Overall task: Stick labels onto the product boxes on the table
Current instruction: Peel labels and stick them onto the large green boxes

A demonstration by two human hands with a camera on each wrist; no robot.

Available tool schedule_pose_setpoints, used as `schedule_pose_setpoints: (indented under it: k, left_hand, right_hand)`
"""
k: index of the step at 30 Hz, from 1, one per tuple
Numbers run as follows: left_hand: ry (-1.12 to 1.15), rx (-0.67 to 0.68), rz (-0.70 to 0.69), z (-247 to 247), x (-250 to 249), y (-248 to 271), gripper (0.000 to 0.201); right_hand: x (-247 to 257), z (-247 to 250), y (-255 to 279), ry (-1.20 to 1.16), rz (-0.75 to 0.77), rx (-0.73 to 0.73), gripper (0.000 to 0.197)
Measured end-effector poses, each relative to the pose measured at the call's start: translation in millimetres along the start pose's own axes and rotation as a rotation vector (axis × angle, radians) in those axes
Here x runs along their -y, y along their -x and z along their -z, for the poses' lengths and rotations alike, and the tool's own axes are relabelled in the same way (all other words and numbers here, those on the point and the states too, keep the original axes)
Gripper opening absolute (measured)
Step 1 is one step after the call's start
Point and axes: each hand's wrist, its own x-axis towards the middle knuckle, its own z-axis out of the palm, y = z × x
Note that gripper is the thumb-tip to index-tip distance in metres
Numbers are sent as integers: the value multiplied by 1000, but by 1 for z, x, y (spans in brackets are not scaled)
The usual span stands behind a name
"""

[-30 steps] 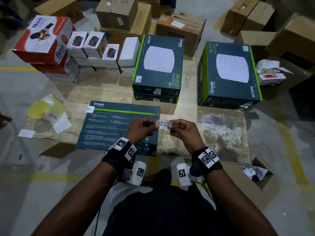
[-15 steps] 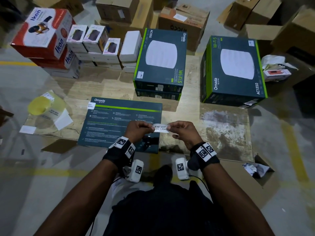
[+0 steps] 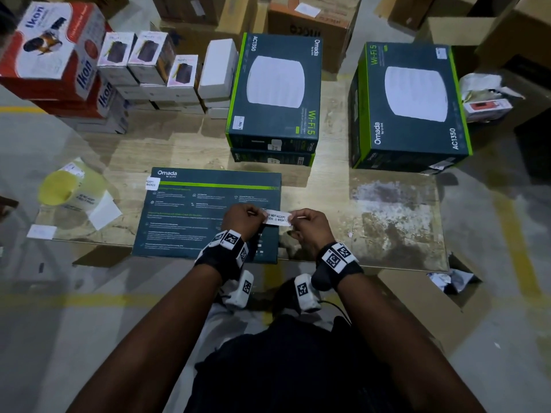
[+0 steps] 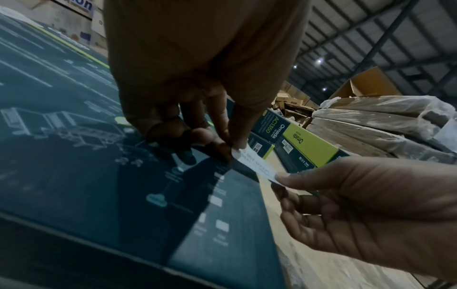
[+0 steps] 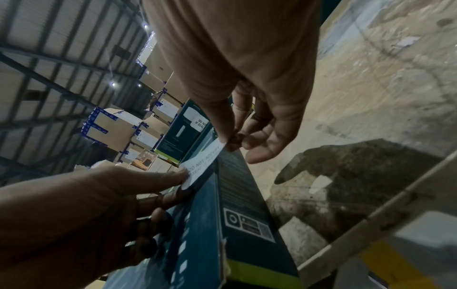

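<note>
White seal label [image 3: 278, 217] now pulled flat, lowered over Omada box [image 3: 190, 213] right edge | left hand [image 3: 243, 219] and right hand [image 3: 310, 225] fingers pinch its ends | next: press down

Label [image 3: 278, 217]: both ends covered by the pinching fingers [image 3: 258, 212], so the first letters of its printed lines are hidden in the head view; in the left wrist view its text is blurred. Flat box [image 3: 190, 213]: near right corner masked by the left hand [image 3: 243, 219]; fine print too small to read. Lower stacked box [image 3: 272, 158]: only its front edge shows.
</note>
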Motion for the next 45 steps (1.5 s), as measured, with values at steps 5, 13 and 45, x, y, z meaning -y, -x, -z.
schedule_pose_setpoints:
  k: [5, 13, 45]
  left_hand:
    - [6, -11, 51, -2, -1, -6, 13]
    - [-50, -11, 72, -4, -2, -9, 16]
    - [-425, -151, 11, -14, -12, -2, 31]
  right_hand:
    - [-1, 1, -8, 15, 32, -20, 19]
    - [-2, 3, -11, 81, 80, -56, 12]
    - [-21, -9, -16, 176, 155, -148, 20]
